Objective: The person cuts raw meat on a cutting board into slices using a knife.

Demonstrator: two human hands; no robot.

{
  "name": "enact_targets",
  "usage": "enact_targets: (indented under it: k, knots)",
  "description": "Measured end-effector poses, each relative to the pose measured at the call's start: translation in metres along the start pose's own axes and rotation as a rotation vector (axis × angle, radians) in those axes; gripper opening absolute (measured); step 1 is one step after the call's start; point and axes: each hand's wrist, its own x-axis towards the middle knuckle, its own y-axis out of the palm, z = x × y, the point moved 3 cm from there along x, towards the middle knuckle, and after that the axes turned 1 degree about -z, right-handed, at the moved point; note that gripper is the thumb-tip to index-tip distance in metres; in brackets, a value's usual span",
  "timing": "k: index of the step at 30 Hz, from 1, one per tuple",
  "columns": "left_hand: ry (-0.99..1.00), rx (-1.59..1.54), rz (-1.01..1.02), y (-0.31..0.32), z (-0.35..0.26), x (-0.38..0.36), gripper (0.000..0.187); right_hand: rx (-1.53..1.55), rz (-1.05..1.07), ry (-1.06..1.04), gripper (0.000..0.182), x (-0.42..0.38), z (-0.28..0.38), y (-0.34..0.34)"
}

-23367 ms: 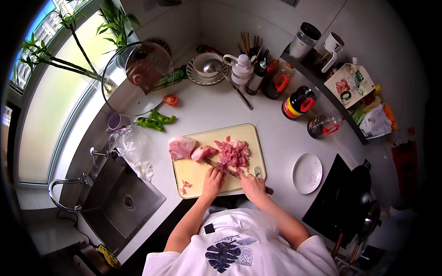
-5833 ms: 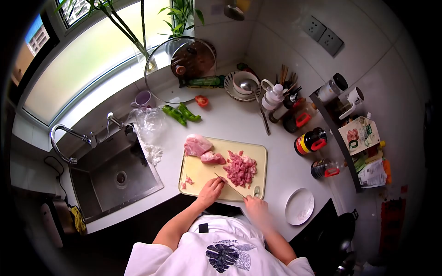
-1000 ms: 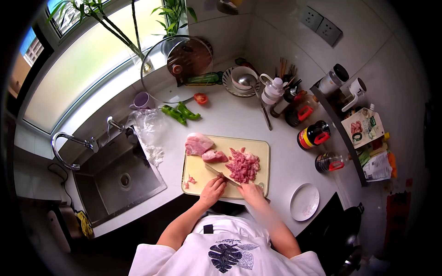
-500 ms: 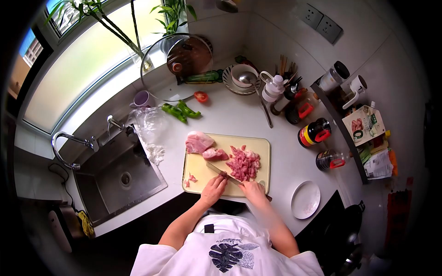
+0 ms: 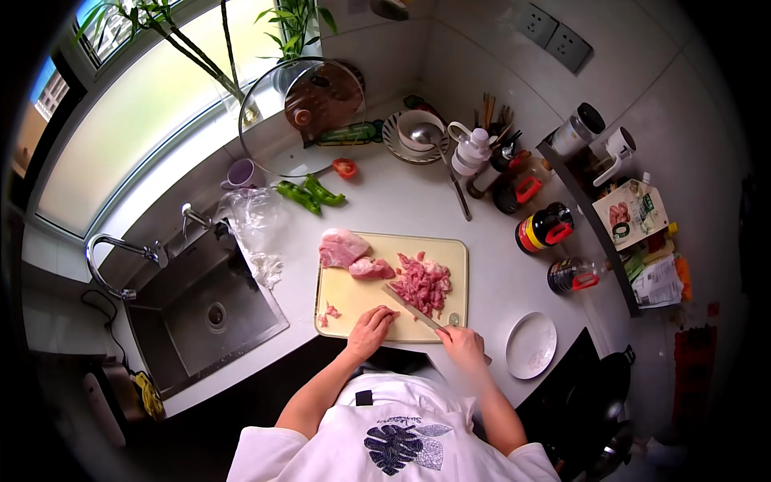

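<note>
Meat is the thing in hand here: raw pork, soft, wet and slippery by the look of it, likely to slide under a blade unless it is pinned from above with curled fingers, well back from the cut. It will not break, only squash and slip.

The cutting board lies on the white table in front of the person. On its far left corner sit 2 uncut pork chunks, touching each other. A heap of cut pork pieces lies on the right half, and a few small scraps rest near the left edge.

The left hand rests on the near edge of the board, fingers curled down; whether it pins a strip of meat there is too small to tell. The right hand is wrapped in a closed grip round the handle of the knife, whose blade slants up and left across the board. Its tip lies just beside the near edge of the cut heap, with the left fingertips close by the blade. The uncut chunks lie well apart from both hands, across the board.

A white plate stands to the right, and the sink to the left.
</note>
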Motion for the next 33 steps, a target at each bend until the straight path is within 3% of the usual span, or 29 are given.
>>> enact_targets:
  k: [6,9,15,21,29,33]
  knots:
    - [-0.016,-0.021,0.016,0.007,0.007,-0.005,0.037,-0.093,0.087,-0.067,0.03,-0.013,0.017,-0.01]
    - [0.003,0.003,0.016,0.008,0.007,-0.005,0.036,-0.16,0.149,-0.074,0.03,-0.001,0.017,0.016]
    - [0.004,-0.008,0.005,0.005,0.005,-0.002,0.031,-0.085,0.07,-0.158,0.031,0.028,0.034,0.056]
    - [-0.002,0.012,0.011,0.009,0.007,-0.002,0.032,-0.14,0.204,-0.027,0.032,-0.008,0.0,0.008]
    - [0.018,0.017,0.01,0.005,0.005,-0.002,0.033,-0.106,0.147,-0.114,0.028,0.057,0.063,0.073]
    - [-0.03,-0.027,0.015,0.006,0.008,-0.002,0.036,-0.136,0.039,-0.164,0.027,0.037,0.03,0.07]
